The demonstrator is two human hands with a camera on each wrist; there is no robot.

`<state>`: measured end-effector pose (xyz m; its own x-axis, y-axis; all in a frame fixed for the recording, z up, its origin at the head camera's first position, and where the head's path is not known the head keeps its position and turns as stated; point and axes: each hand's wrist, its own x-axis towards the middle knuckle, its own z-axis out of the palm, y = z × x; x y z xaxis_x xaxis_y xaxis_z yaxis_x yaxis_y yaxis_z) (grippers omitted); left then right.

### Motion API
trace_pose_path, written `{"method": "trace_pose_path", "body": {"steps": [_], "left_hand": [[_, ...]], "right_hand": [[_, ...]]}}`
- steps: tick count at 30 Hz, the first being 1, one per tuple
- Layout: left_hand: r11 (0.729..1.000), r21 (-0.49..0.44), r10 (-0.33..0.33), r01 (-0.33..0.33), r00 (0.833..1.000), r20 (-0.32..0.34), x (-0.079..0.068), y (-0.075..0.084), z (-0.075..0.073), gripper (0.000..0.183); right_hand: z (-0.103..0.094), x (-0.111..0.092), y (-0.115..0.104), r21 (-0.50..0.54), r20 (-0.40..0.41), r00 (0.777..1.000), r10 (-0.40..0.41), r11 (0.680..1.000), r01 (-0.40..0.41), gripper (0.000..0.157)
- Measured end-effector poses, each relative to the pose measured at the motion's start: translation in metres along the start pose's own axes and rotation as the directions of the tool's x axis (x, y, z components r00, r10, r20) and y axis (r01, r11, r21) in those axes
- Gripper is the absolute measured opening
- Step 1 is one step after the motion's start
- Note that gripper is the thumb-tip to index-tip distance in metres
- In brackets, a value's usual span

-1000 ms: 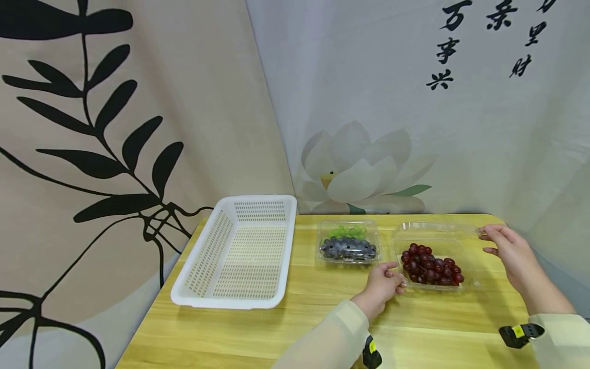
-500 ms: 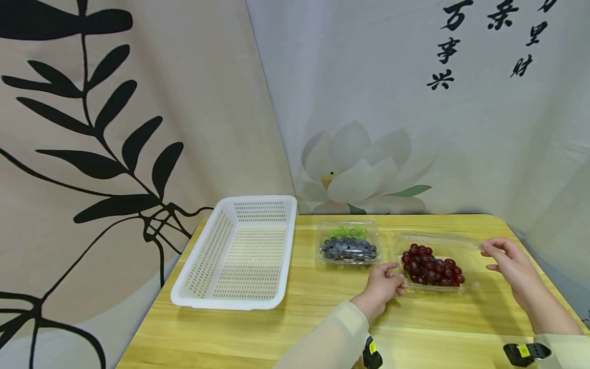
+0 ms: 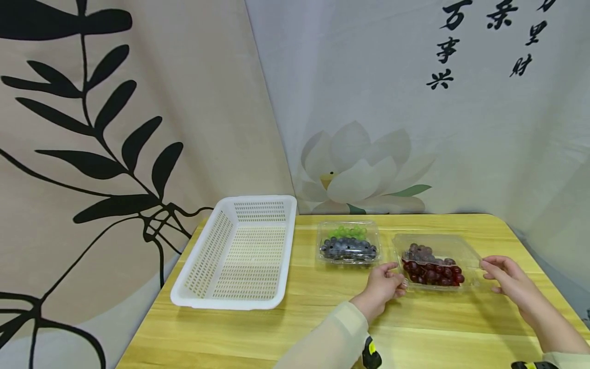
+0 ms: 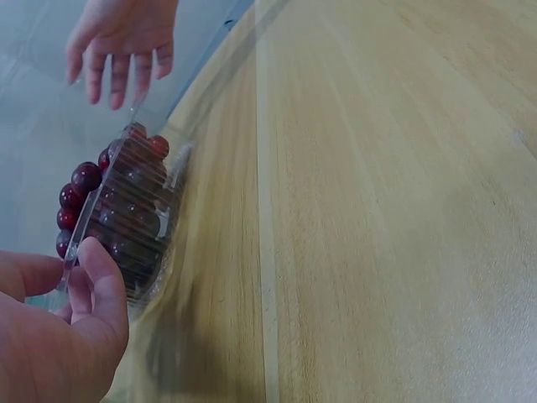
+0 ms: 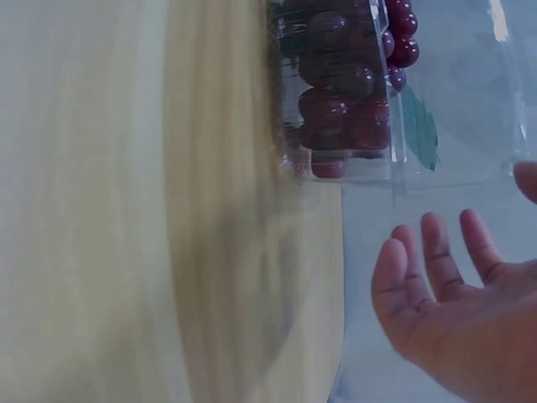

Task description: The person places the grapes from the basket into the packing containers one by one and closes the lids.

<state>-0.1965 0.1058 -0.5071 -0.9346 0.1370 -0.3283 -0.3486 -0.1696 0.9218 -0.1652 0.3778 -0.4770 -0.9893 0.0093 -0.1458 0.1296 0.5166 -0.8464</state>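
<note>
Red grapes (image 3: 430, 274) fill a clear plastic clamshell box (image 3: 470, 279) on the right of the table. Its hinged lid (image 3: 428, 243) slants partway down over them. At the box's front left corner my left hand (image 3: 380, 289) pinches the rim between thumb and fingers, also plain in the left wrist view. My right hand (image 3: 509, 279) is at the lid's right front corner. In the right wrist view its thumb (image 5: 526, 180) touches the lid's edge, while the other fingers (image 5: 440, 260) are spread and loosely straight, apart from the plastic.
A closed clear box (image 3: 349, 243) with green and dark grapes stands just left of the red ones. Farther left is a white perforated basket (image 3: 281, 287). The wooden table (image 3: 221, 338) ends at a printed curtain (image 3: 364, 102).
The lid has swung down and forward from standing nearly upright at the back, and my right hand has come down and toward me with it. My left hand has stayed at the box corner.
</note>
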Motion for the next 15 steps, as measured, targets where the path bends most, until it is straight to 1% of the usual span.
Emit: {"method": "trace_pose_path", "body": {"steps": [1,4,8,12,15], "left_hand": [[1.0,0.004,0.002,-0.002,1.0,-0.001,0.0003,-0.0004,0.0004,0.036],[1.0,0.003,-0.005,0.005,1.0,-0.011,0.0005,-0.0008,0.0014,0.037],[0.999,-0.025,-0.035,0.034,0.999,-0.023,0.0011,0.0003,0.0022,0.032],[0.996,-0.051,-0.08,0.078,0.996,-0.033,0.0022,0.0026,0.0018,0.03],[0.995,-0.044,-0.094,0.093,0.995,-0.033,0.0028,0.0034,0.0013,0.032]], "right_hand": [[-0.0008,-0.0004,0.0002,-0.012,0.028,0.999,0.025,1.0,-0.024,0.057],[-0.0028,-0.0016,0.0002,-0.056,0.106,0.99,0.095,0.994,-0.09,0.066],[-0.0035,-0.0034,0.0008,-0.114,0.208,0.964,0.169,0.982,-0.148,0.072],[-0.0009,-0.0051,0.0027,-0.144,0.263,0.941,0.213,0.973,-0.18,0.074],[0.001,-0.0061,0.0053,-0.136,0.268,0.936,0.227,0.971,-0.196,0.07]]}}
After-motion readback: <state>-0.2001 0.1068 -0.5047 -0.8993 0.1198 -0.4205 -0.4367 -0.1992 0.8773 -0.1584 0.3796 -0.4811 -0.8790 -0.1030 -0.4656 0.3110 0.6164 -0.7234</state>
